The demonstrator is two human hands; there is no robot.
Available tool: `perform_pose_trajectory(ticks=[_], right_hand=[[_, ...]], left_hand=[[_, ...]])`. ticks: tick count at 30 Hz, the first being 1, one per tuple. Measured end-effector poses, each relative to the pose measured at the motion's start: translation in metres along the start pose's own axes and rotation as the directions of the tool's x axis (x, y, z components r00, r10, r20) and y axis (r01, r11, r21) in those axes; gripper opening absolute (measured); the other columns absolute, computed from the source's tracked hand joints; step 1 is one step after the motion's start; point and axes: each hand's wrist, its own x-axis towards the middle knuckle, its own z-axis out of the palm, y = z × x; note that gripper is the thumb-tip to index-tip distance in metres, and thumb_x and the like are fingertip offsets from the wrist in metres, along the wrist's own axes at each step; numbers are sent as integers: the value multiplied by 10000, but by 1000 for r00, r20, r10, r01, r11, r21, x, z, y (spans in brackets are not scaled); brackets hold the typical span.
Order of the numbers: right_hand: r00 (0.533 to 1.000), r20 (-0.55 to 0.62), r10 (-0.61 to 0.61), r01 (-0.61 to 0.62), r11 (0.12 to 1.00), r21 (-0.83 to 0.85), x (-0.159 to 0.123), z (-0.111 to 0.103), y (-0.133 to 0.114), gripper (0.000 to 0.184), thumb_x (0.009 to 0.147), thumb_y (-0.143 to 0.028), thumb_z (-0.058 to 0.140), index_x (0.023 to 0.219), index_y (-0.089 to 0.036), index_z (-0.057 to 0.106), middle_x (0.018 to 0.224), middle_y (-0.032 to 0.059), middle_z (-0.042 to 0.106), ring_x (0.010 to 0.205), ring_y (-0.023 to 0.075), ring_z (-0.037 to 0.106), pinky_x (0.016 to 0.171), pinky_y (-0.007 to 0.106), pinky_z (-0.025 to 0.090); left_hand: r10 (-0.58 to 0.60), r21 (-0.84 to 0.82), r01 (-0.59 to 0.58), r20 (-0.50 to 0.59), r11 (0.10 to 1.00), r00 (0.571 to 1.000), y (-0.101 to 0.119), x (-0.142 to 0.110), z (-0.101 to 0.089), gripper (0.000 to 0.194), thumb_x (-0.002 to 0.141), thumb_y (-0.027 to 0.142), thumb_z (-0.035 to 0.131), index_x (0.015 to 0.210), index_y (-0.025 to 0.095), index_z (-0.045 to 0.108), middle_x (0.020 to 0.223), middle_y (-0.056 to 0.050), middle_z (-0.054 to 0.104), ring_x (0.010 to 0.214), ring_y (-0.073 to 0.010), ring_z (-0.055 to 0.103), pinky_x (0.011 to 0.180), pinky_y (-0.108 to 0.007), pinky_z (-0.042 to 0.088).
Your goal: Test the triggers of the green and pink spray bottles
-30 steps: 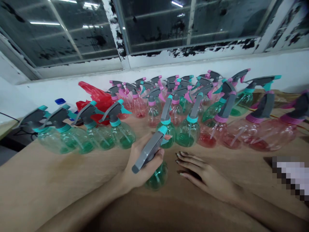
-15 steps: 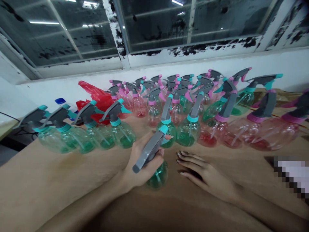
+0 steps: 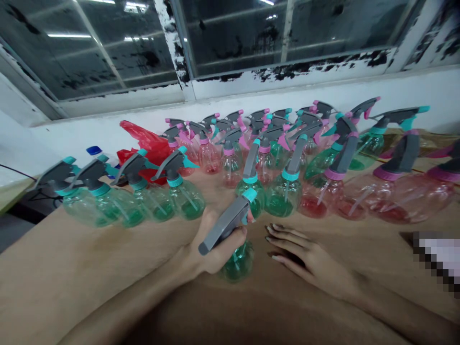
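- left hand [image 3: 219,242] clamped on green spray bottle [image 3: 239,262] (sprayer head angled left)
- right hand [image 3: 305,251] open, resting on counter [image 3: 89,249], just beside it
- rows of pink and green spray bottles [image 3: 280,201] stand far side

A hand can slide along the near edge of the tan table [image 3: 82,258]. Packed rows of see-through green plastic spray bottles [image 3: 189,203] and pink plastic spray bottles [image 3: 312,203] block the way to the far edge.
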Motion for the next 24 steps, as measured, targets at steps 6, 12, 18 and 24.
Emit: perform_pose_trajectory(ticks=[6,12,18,24], right_hand=[[1000,8,-3,3,1000,-17,1,-2,-1,372,897,-324,475,1258,-244,512,1333,23,509,1265,205,406,1035,422,388],[1000,-16,-17,17,1000,10,1,-2,0,392,883,-308,499,1271,-249,497,1323,23,519,1257,209,417,1027,424,398],[1000,-30,-8,9,1000,28,1,-1,0,378,879,-310,506,1253,-261,516,1302,19,540,1239,212,441,1019,425,408],[999,-30,-15,15,999,28,0,1,2,391,879,-311,504,1266,-261,500,1313,20,530,1246,216,433,1019,432,407]], left_hand=[[-12,-61,12,9,998,1000,2,3,0,187,709,158,467,848,222,576,670,7,565,587,-155,552,561,-282,455],[4,-86,-14,-116,996,993,1,4,8,264,703,141,511,934,221,608,809,-24,599,706,-171,590,677,-308,501],[-24,-113,14,-89,993,996,1,2,9,289,709,143,517,971,228,605,861,-34,607,722,-166,612,690,-298,524],[-34,-121,23,-90,992,995,2,2,9,266,711,153,515,955,216,600,867,-34,599,730,-166,616,690,-298,522]])
